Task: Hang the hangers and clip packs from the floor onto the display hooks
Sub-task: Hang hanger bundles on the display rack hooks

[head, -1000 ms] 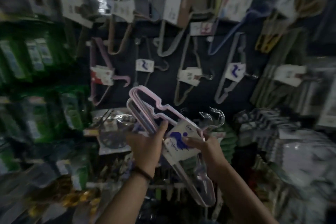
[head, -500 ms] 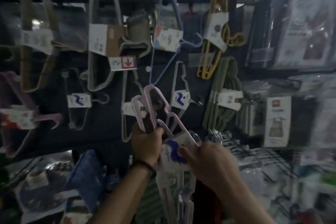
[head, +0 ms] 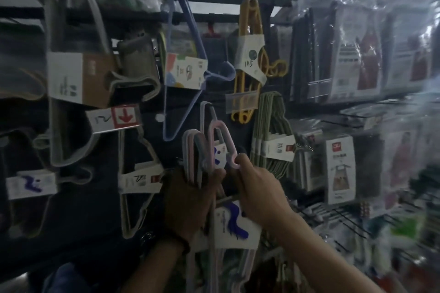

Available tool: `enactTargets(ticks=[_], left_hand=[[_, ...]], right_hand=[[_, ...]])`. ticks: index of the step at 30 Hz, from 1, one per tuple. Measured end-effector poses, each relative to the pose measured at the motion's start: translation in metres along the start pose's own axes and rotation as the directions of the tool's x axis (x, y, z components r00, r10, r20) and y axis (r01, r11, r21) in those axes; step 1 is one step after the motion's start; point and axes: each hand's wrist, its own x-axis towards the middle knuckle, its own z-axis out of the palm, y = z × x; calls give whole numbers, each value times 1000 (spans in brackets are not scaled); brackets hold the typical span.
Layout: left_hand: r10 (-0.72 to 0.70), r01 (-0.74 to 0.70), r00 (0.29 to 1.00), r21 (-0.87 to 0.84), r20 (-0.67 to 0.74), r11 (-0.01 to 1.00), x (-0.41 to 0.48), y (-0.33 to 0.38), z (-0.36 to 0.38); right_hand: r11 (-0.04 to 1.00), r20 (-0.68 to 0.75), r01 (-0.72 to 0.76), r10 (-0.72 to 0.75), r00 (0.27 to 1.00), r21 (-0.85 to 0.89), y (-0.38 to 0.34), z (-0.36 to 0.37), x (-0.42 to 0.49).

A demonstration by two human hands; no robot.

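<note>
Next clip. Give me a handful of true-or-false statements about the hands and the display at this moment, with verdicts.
1. Both the left hand and the right hand hold the pink hanger pack. True.
2. The yellow hangers lie on the floor. False: they hang from a hook at the top rail of the display.
3. The red arrow on the price tag points down. True.
4. The label on the pink hanger pack bears a red mark. False: its mark is blue.
5. The right hand rests flat against the label. False: its fingers pinch a pink loop at the top of the pack.
</note>
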Motion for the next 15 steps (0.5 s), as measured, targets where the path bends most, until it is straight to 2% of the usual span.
enactTargets(ticks=[3,6,10,15], left_hand=[[88,-84,995,85,-39,993,15,2,-9],[286,-270,956,186,-65,945,31,5,-20],[455,-459,886,306,91,834,52,17,-28],[538,-628,777,350,325,695,65,30,-31]], right_hand=[[998,9,-5,5,1000,-61,22,-1,9],[992,33,-50,54,998,-115,49,-4,17],[994,22,-29,31,999,-108,66,-10,30],[987,-118,72,-89,989,-143,70,-16,43]])
